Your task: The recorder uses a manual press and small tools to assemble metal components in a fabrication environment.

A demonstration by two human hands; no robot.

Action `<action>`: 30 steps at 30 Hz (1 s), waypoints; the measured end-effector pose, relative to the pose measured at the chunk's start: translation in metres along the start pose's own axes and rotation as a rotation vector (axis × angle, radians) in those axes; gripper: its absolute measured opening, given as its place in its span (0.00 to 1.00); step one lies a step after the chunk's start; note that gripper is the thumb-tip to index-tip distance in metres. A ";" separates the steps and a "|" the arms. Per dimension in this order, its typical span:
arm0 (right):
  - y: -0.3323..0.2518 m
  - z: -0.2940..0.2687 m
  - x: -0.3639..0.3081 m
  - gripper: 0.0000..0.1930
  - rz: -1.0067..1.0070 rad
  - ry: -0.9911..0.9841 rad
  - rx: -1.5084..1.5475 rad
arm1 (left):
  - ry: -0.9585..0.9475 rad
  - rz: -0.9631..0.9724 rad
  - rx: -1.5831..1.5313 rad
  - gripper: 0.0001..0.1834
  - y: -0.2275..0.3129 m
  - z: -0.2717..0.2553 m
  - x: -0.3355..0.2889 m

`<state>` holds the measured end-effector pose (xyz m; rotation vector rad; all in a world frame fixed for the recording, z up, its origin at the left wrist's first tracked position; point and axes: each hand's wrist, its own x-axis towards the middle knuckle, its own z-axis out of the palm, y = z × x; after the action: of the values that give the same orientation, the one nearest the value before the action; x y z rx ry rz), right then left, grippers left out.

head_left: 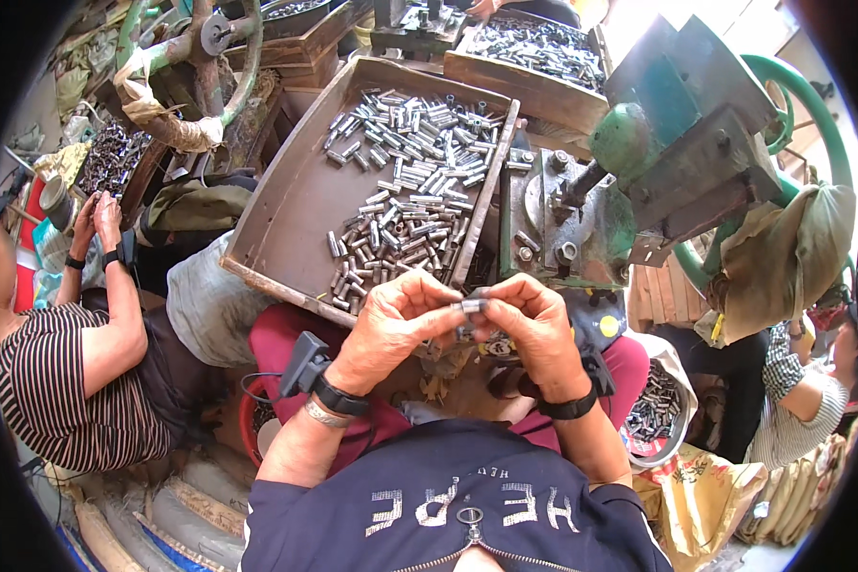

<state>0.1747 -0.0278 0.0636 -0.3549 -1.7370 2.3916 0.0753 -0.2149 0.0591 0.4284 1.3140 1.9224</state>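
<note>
My left hand (405,313) and my right hand (536,324) meet in front of my chest, each closed in a pinch. Between their fingertips is a short silvery metal tube (470,306), gripped from both ends and partly covered by the fingers. The fingers of the right hand are slightly blurred. Just beyond the hands lies a shallow wooden tray (291,205) tilted toward my lap. Heaped along its right half are many similar small metal tubes (419,172).
A green hand press (562,214) stands right of the tray, its wheel rising at the upper right. A white bucket (679,446) of metal pieces sits by my right knee, a red bucket (248,419) by my left. Co-workers sit at left (76,381) and right (806,405).
</note>
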 end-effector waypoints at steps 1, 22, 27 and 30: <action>-0.002 -0.006 0.000 0.08 0.088 -0.140 0.088 | -0.107 -0.077 -0.106 0.11 0.003 -0.004 -0.002; 0.027 0.021 0.120 0.09 -0.659 -0.177 -1.148 | 0.389 0.082 0.295 0.11 0.037 -0.069 0.051; 0.047 0.023 0.139 0.07 -0.722 -0.286 -1.520 | 0.294 0.396 1.303 0.12 0.016 -0.085 0.078; 0.046 0.026 0.139 0.09 -0.734 -0.282 -1.553 | 0.244 0.417 1.541 0.10 0.007 -0.083 0.080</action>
<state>0.0349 -0.0281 0.0140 0.4410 -2.7725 0.3082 -0.0330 -0.2101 0.0198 1.2659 2.8698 0.8253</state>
